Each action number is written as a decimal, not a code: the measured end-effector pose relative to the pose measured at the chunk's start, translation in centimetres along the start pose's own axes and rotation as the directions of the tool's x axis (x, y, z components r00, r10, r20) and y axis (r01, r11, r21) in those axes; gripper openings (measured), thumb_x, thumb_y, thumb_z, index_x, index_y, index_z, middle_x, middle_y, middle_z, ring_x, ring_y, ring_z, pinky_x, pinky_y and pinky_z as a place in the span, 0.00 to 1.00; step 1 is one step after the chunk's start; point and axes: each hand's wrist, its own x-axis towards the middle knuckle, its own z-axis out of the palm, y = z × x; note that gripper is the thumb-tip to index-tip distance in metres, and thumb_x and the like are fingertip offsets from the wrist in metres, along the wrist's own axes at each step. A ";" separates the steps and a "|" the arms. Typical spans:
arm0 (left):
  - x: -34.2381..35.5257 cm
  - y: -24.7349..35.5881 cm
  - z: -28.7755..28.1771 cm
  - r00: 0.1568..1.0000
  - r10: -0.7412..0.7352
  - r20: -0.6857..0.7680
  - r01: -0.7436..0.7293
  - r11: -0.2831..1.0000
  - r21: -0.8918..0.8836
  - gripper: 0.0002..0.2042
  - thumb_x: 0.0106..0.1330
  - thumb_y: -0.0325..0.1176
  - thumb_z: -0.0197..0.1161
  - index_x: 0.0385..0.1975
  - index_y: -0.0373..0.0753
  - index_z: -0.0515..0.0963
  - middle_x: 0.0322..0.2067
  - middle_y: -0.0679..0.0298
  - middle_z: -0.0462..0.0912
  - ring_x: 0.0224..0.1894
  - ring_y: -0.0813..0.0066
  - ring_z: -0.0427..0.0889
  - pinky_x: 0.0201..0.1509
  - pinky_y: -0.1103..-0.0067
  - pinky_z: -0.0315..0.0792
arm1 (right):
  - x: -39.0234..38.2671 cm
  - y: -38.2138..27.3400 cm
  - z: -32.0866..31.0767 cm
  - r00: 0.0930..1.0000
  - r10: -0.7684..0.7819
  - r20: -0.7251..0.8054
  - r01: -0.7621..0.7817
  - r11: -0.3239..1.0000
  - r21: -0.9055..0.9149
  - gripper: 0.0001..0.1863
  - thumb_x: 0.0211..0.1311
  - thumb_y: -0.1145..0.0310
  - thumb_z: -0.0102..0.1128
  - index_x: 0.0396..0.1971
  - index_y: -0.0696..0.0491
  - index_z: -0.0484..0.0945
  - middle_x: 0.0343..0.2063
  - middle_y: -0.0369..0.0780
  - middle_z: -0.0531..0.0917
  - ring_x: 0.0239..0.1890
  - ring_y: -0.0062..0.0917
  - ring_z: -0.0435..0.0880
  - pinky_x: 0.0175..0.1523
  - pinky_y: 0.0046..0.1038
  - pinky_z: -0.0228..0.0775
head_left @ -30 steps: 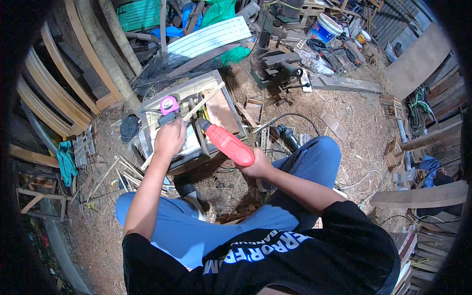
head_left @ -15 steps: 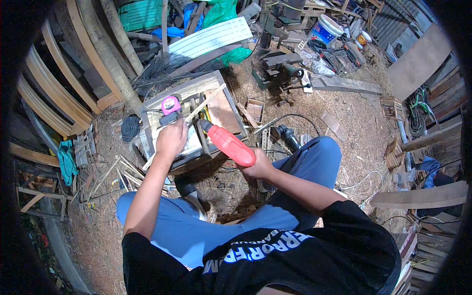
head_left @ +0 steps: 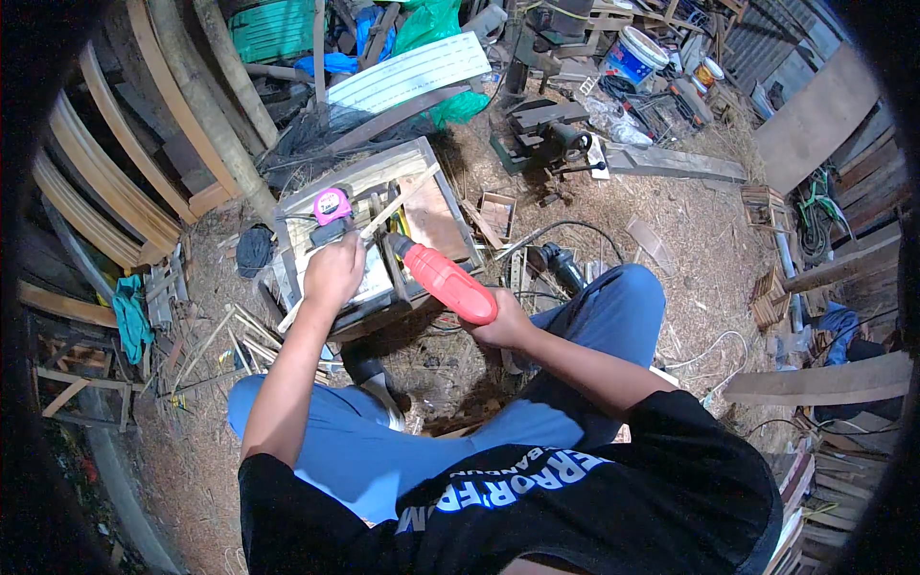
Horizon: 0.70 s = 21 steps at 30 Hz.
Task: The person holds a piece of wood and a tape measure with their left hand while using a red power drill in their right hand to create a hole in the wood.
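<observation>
Sawdust and straw cover the floor (head_left: 613,240) of this crowded workshop. At far left, long wooden boards (head_left: 158,91) lean in a row, with a teal cloth (head_left: 131,316) near them. After these comes a wooden work box (head_left: 433,220). The left hand (head_left: 333,273) is over it, at a thin wooden strip (head_left: 402,199) that lies slantwise across; I cannot tell if the fingers are closed around it. Just beyond this hand is a pink tape measure (head_left: 333,204). Next, a red drill (head_left: 446,283) points toward the strip, gripped firmly at its rear end by the right hand (head_left: 503,321). Further right, a black tool (head_left: 563,268) lies near the knee.

In my judgement, the work is somewhere in the middle: strip and drill are in position, but no finished hole is visible, so what is left stays uncertain. Left fingertips and the drill's tip are hard to make out; the dark lens rim cuts off the outer room.
</observation>
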 end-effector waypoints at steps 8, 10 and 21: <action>0.0 0.0 0.0 0.999 0.046 -0.025 -0.045 0.999 0.030 0.16 0.76 0.40 0.50 0.41 0.34 0.79 0.24 0.41 0.84 0.29 0.40 0.85 0.38 0.50 0.79 | -0.2 -0.5 -0.2 0.998 -0.039 -0.043 0.037 0.998 -0.042 0.21 0.47 0.69 0.73 0.45 0.54 0.85 0.35 0.48 0.89 0.39 0.40 0.91 0.47 0.35 0.81; 0.0 0.1 0.0 0.999 0.040 -0.016 -0.039 0.999 0.035 0.16 0.76 0.41 0.50 0.41 0.34 0.79 0.25 0.41 0.84 0.29 0.40 0.85 0.38 0.51 0.79 | -0.2 -0.3 -0.1 0.998 -0.033 -0.046 0.031 0.999 -0.044 0.21 0.47 0.69 0.73 0.45 0.54 0.85 0.35 0.47 0.89 0.39 0.39 0.91 0.47 0.35 0.81; -0.2 2.3 0.0 0.999 0.006 -0.045 -0.006 1.000 0.000 0.16 0.78 0.41 0.47 0.39 0.34 0.77 0.27 0.43 0.85 0.30 0.41 0.86 0.37 0.52 0.79 | 1.2 -0.5 -0.2 0.995 0.045 -0.085 -0.044 0.999 0.014 0.19 0.51 0.65 0.74 0.44 0.55 0.85 0.35 0.47 0.89 0.39 0.38 0.91 0.48 0.35 0.81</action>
